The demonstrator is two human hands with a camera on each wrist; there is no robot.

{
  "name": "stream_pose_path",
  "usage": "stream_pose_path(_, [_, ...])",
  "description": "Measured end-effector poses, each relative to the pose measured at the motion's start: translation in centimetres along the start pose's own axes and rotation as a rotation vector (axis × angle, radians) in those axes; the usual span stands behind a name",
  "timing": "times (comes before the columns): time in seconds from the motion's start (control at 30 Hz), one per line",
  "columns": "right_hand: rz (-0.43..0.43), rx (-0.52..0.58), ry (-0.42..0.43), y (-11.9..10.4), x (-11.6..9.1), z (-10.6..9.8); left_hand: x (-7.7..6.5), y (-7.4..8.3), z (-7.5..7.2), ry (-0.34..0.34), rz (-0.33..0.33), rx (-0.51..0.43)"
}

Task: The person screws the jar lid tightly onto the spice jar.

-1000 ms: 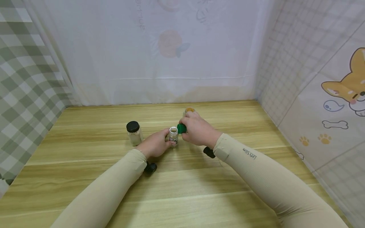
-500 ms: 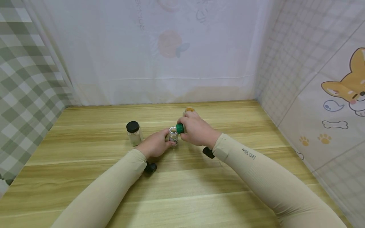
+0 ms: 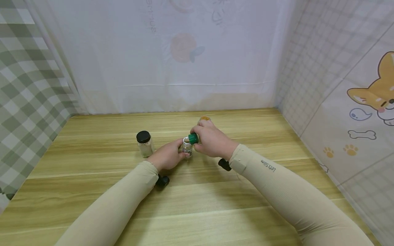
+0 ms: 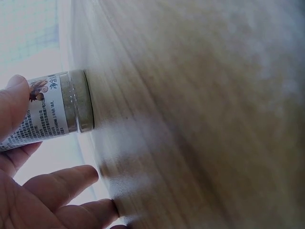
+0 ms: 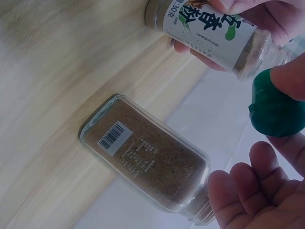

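A small spice jar [image 3: 187, 149] of brown powder, with its lid off, stands upright on the table. My left hand [image 3: 168, 156] grips it by the side, thumb and a finger across the printed label [image 4: 45, 107]. Between thumb and finger, my right hand [image 3: 213, 140] pinches a green cap [image 3: 193, 138]. That cap [image 5: 276, 104] is tilted and right at the jar's glass mouth, partly over it. Behind the right hand is a larger glass jar [image 5: 145, 155] of brown powder, mostly hidden in the head view except for its orange-looking top [image 3: 205, 118].
A black-lidded jar [image 3: 144, 143] of pale contents stands left of my left hand. Black wrist-camera pieces [image 3: 162, 181] hang under both wrists. The wooden table [image 3: 197, 212] ends at a pale curtain [image 3: 184, 78] behind and a printed wall cloth [image 3: 332, 112] on the right.
My right hand has shifted slightly left, bringing the green cap from beside the jar to its mouth and tipping its open side downward. My left hand and the jar have stayed still.
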State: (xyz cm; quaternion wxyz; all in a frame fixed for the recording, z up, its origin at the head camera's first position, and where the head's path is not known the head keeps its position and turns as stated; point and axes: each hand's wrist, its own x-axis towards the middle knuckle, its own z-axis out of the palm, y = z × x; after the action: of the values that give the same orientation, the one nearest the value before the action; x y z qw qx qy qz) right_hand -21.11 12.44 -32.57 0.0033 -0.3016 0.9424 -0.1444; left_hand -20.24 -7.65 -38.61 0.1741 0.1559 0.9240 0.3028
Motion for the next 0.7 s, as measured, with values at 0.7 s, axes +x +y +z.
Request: stream_pose_path(0.7, [-0.002,0.036,-0.044,-0.45,0.26,-0.02,-0.12,-0.04,-0.07,0.006,0.013,0.01])
